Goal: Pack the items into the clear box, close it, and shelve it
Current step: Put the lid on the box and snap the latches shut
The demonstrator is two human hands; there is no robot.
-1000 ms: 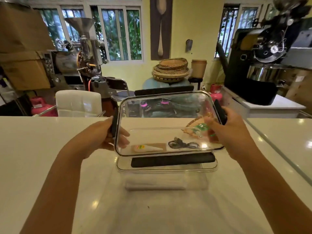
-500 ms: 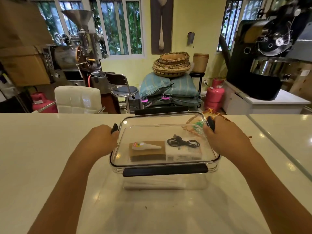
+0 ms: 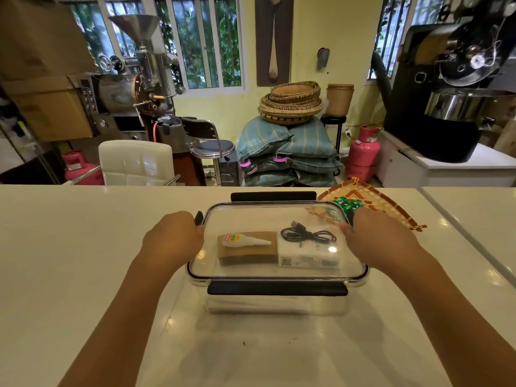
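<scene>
The clear box (image 3: 276, 305) stands on the white counter (image 3: 69, 247) in front of me, and its clear lid (image 3: 251, 272) with black clasps lies flat on top of it. Through the lid I see a white glue bottle (image 3: 244, 239), a brown carton (image 3: 251, 254), a white packet (image 3: 307, 255) and a coiled black cable (image 3: 307, 234). My left hand (image 3: 173, 238) grips the lid's left edge at the side clasp. My right hand (image 3: 374, 241) grips the lid's right edge and hides that clasp.
A woven mat (image 3: 371, 203) with green wrapped pieces (image 3: 347, 203) lies just behind the box's right corner. Beyond the counter stand a white chair (image 3: 136, 163), a stool (image 3: 212, 146), stacked sacks (image 3: 287, 152), pink gas cylinders (image 3: 363, 157) and roasting machines (image 3: 458, 88).
The lid was held tilted above the box. Both hands brought it down until it lies flat on the box's rim, and they stay on its two ends.
</scene>
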